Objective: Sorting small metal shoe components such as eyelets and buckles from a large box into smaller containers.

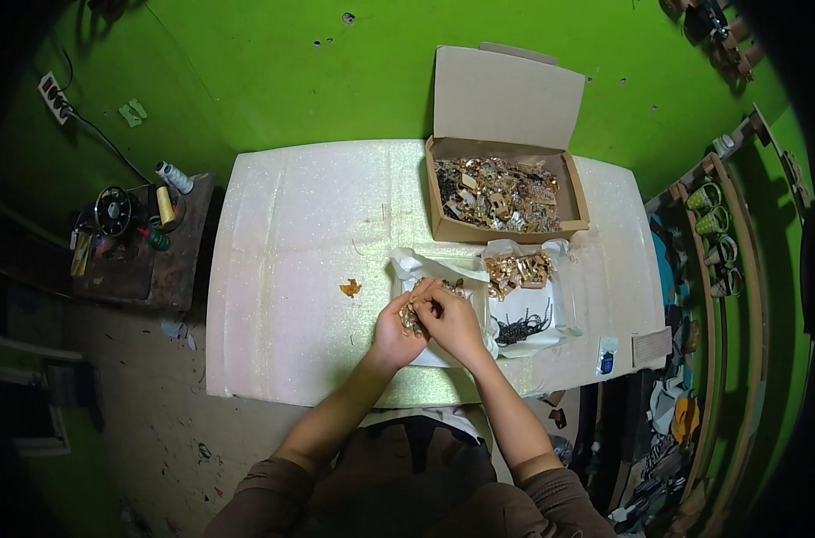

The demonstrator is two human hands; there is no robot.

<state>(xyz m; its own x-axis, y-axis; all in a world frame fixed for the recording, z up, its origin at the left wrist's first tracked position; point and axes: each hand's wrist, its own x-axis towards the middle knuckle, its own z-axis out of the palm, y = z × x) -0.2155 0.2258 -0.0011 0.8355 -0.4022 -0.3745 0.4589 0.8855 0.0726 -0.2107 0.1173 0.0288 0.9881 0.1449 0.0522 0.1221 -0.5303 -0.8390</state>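
Over the left white paper-lined box (398,269), my left hand (393,337) is cupped and holds a heap of small shiny gold and silver metal pieces (410,318). My right hand (454,325) bends over that palm with its fingertips pinched together. What the pinch holds is hidden by the fingers. More small pieces show behind my fingers inside the box. Touching its right side is a second white-lined box (560,309), with gold metal pieces (518,272) in its far part and thin black strands or chains (522,329) in its near part.
Behind stands an open cardboard box (443,224) of mixed gold and silver fittings, its lid up. A brown-orange scrap (350,288) lies on the glittery white table cover (286,269). A small blue-black item (607,360) sits front right. Thread spools (174,177) stand on a side table.
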